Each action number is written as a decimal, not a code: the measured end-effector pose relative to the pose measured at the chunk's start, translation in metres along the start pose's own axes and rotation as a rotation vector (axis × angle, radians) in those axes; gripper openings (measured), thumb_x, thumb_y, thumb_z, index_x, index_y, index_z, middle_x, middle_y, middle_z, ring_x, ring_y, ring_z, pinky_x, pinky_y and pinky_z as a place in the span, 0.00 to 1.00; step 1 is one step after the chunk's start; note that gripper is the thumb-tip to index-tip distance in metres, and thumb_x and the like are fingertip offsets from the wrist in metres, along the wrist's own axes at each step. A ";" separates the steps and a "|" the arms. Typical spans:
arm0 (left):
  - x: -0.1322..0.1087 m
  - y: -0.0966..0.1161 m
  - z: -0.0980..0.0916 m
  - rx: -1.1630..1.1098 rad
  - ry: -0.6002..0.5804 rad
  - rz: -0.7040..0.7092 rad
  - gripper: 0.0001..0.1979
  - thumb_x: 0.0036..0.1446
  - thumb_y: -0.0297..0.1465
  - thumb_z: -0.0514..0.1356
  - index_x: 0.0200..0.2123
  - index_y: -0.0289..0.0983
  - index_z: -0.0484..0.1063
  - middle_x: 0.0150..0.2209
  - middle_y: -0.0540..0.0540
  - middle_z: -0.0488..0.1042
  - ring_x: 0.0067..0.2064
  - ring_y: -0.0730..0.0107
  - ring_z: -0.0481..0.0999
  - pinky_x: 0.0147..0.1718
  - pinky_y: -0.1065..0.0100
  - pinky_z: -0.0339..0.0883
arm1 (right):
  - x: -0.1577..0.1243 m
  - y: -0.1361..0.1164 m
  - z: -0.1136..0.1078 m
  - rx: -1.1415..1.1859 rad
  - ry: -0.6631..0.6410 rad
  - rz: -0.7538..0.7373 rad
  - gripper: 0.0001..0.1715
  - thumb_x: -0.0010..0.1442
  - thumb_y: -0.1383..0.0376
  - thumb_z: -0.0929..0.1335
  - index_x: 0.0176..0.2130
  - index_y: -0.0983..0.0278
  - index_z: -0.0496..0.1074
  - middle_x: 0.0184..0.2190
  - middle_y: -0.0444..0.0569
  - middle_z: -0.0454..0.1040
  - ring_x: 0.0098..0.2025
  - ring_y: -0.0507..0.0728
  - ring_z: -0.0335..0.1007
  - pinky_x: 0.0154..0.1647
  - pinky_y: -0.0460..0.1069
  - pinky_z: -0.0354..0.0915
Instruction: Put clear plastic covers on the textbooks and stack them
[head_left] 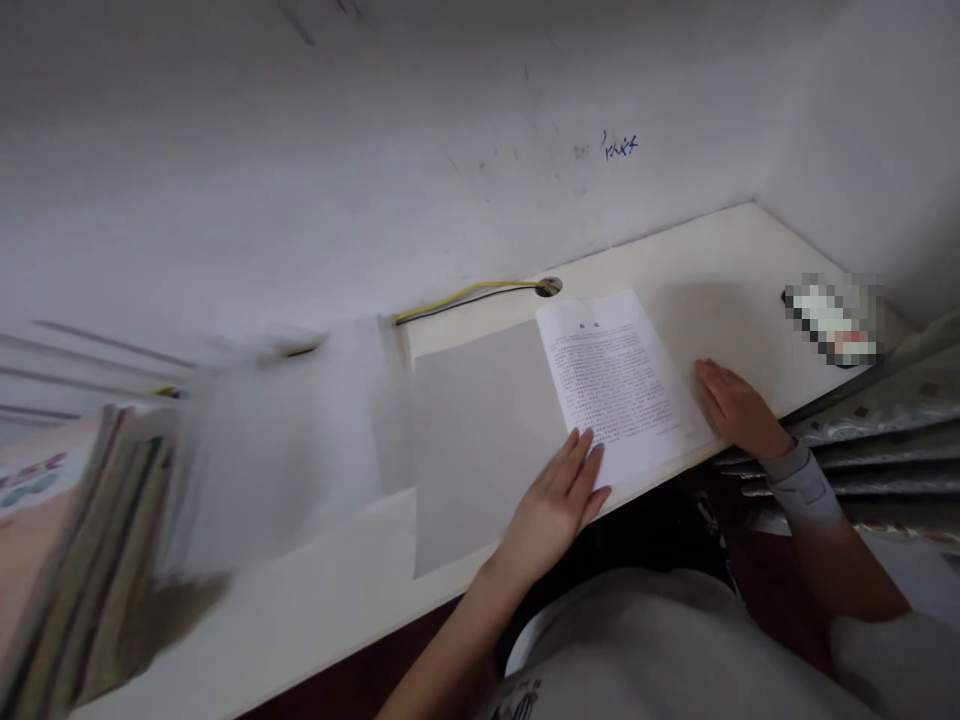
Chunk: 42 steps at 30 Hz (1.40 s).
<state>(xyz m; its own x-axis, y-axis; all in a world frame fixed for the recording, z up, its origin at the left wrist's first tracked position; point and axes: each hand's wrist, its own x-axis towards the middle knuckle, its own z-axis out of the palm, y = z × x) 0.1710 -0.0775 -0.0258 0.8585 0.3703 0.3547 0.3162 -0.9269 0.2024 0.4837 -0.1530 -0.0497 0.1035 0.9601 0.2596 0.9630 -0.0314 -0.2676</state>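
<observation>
A printed sheet of paper lies on the white desk in front of me. My left hand rests flat, fingers stretched out, on the sheet's near left corner. My right hand lies flat on the desk, touching the sheet's right edge, fingers extended. A grey rectangular area lies on the desk left of the sheet. Neither hand holds anything.
A stack of books stands at the far left, with a blurred white shape beside it. A yellow cable runs along the wall into a desk hole. A pixelated object sits at the right. Patterned fabric lies beyond the desk's right edge.
</observation>
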 end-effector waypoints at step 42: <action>-0.065 -0.088 -0.056 -1.056 0.622 -1.300 0.17 0.52 0.32 0.62 0.47 0.38 0.71 0.53 0.39 0.72 0.56 0.60 0.72 0.58 0.57 0.63 | 0.026 -0.093 0.006 0.010 -0.209 -0.494 0.39 0.60 0.48 0.66 0.63 0.65 0.60 0.66 0.63 0.56 0.66 0.70 0.51 0.61 0.64 0.55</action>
<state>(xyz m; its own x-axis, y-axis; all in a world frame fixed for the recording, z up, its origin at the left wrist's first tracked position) 0.0643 -0.0169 -0.0154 -0.0501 0.9570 -0.2859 0.0174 0.2870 0.9578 0.3958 -0.1240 -0.0234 -0.4140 0.8949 0.1667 0.8819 0.4397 -0.1700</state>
